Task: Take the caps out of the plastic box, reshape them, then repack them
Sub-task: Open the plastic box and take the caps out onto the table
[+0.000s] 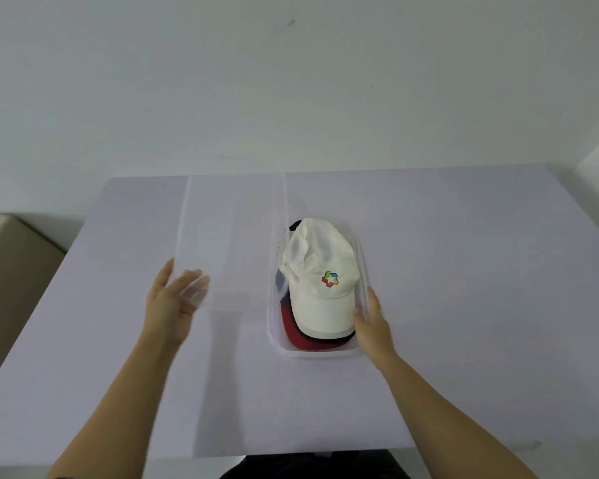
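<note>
Left hand (173, 299) grips the near edge of the clear lid (229, 236), fingers showing through the plastic, lid lying left of the plastic box (313, 354) on the desk (464, 271). Our right hand (372, 323) rests against the box's right wall near its front corner, fingers over the rim; we can't tell whether it pinches the wall or just steadies it. Box is open. White cap (320, 278) with a coloured logo sits on top of the stack inside, brim toward us, long axis running away from us along the box. Red brim (291, 328) and a dark cap (295, 224) peek out beneath it. We judge unpacking hasn't started. White cap lies just left of our right hand, which is clearly the nearer one; left hand is tied up with the lid.
</note>
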`<state>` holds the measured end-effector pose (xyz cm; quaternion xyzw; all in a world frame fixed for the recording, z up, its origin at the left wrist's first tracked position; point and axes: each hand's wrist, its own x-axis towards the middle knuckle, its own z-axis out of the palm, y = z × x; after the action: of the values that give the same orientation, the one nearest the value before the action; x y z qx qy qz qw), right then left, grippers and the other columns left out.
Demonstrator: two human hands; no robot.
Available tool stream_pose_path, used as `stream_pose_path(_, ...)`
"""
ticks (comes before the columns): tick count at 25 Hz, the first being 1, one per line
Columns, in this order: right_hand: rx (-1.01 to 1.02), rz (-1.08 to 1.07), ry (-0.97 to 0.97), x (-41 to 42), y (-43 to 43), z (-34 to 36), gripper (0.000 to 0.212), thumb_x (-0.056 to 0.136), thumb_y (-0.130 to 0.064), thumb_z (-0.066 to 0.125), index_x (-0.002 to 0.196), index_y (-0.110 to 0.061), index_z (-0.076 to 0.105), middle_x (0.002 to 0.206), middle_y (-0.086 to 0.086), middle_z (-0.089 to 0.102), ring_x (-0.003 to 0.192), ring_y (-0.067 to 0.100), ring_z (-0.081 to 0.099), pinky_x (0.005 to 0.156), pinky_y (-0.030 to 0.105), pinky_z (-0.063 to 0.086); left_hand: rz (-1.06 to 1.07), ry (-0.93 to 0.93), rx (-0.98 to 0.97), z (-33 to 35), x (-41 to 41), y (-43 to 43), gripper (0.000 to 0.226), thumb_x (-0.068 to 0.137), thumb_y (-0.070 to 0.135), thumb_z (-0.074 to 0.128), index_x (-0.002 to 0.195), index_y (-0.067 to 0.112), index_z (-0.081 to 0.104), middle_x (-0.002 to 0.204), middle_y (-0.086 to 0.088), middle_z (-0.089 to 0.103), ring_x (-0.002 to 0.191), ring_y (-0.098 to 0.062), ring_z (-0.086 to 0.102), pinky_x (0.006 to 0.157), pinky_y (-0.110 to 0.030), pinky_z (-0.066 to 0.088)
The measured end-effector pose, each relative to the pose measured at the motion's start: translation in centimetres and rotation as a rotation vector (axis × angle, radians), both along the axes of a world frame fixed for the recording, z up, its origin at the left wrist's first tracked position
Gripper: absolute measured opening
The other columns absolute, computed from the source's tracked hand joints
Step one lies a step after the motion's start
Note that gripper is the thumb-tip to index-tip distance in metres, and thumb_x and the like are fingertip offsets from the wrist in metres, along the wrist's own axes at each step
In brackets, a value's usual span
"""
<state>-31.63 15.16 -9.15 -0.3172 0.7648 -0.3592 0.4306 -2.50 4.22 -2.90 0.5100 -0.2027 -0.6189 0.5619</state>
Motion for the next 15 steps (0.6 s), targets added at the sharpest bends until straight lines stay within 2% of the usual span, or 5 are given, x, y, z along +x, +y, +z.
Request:
stream_pose_path(4,0.041,-0.029,0.115,0.4,-0.4,-0.2,0.054,0.098,-0.011,0.031,0.148,-0.025,0.016,0.136,0.016,0.049,0.122,0.034,0.047,0.098,0.037,0.037,-0.026,-0.104,0.09,-1.5,6.4,-0.3,0.046,0.085,-0.007,0.055,0.128,0.011,0.051,0.083,-0.002,0.069,0.066,-0.013,0.071,0.063,-0.023,0.059)
stream_pose_path(6,0.054,-0.022,0.149,0.5,-0.5,-0.2,0.055,0.098,-0.011,0.032,0.148,-0.026,0.016,0.133,0.018,0.052,0.12,0.036,0.048,0.097,0.039,0.038,-0.03,-0.105,0.163,-3.5,7.5,0.2,0.048,0.088,-0.006,0.052,0.132,0.012,0.047,0.078,-0.003,0.072,0.063,-0.013,0.072,0.06,-0.024,0.059)
stream_pose_path(9,0.061,-0.023,0.164,0.5,-0.5,-0.6,0.055,0.098,-0.012,0.032,0.148,-0.027,0.015,0.135,0.018,0.051,0.121,0.036,0.048,0.097,0.038,0.038,-0.079,-0.105,0.254,-6.5,7.6,0.9,0.049,0.09,-0.004,0.05,0.136,0.012,0.043,0.073,-0.002,0.074,0.061,-0.016,0.072,0.059,-0.026,0.06)
stream_pose_path(12,0.061,-0.023,0.186,0.3,-0.7,-1.2,0.053,0.099,-0.014,0.03,0.148,-0.029,0.014,0.141,0.011,0.046,0.126,0.033,0.045,0.101,0.038,0.035,-0.13,-0.129,0.313,-8.3,6.9,1.0,0.049,0.09,-0.003,0.052,0.135,0.014,0.044,0.089,-0.009,0.068,0.065,-0.02,0.071,0.055,-0.027,0.059)
stream_pose_path(15,0.065,-0.018,0.21,0.2,-0.8,-1.8,0.053,0.099,-0.016,0.03,0.148,-0.03,0.014,0.144,0.009,0.044,0.127,0.033,0.044,0.103,0.039,0.035,-0.254,-0.327,0.325,-9.1,6.2,1.7,0.039,0.09,0.003,0.054,0.127,0.017,0.051,0.087,-0.006,0.062,0.07,-0.024,0.062,0.053,-0.029,0.053)
